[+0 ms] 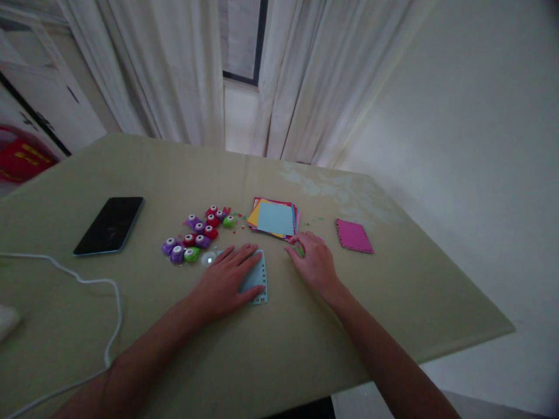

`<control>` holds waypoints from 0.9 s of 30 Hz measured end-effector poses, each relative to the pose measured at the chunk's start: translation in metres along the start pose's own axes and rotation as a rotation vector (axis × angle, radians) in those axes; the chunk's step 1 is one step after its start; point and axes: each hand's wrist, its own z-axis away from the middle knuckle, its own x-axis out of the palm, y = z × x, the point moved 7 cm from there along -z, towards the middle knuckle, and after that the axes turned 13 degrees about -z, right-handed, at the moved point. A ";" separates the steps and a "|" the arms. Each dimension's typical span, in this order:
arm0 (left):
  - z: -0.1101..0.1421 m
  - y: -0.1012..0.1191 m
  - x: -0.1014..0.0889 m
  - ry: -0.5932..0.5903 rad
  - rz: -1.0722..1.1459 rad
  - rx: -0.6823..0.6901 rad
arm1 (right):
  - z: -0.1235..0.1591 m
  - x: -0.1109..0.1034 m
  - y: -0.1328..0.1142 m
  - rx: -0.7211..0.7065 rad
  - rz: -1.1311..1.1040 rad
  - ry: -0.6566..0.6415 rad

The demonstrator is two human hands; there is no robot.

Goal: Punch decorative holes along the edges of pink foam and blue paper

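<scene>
My left hand (pixel 227 276) lies flat, fingers stretched, on a light blue paper sheet (pixel 258 279) with punched holes along its edge. My right hand (pixel 313 262) rests on the table just right of that sheet, fingers curled over a small green craft punch (pixel 299 250) that is mostly hidden. A stack of coloured paper squares (pixel 275 218), light blue on top, lies just beyond both hands. A cluster of several small purple, red and green craft punches (pixel 198 233) sits to the left of the stack.
A pink punched sheet (pixel 353 235) lies to the right on the tan table (pixel 393 302). A black phone (pixel 109 225) lies at the left, with a white cable (pixel 87 285) curving below it. Tiny paper bits are scattered near the stack. Curtains hang behind the table.
</scene>
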 end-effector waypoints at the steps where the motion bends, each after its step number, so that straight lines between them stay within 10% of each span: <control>1: 0.000 0.000 0.000 0.003 0.003 -0.001 | -0.003 0.001 -0.004 -0.017 -0.005 0.006; 16: 0.001 0.000 -0.009 0.058 0.044 0.031 | -0.094 0.128 -0.105 -0.414 0.001 -0.338; 27: 0.005 0.000 0.001 0.064 -0.017 0.007 | -0.001 0.040 -0.034 -0.238 -0.335 -0.255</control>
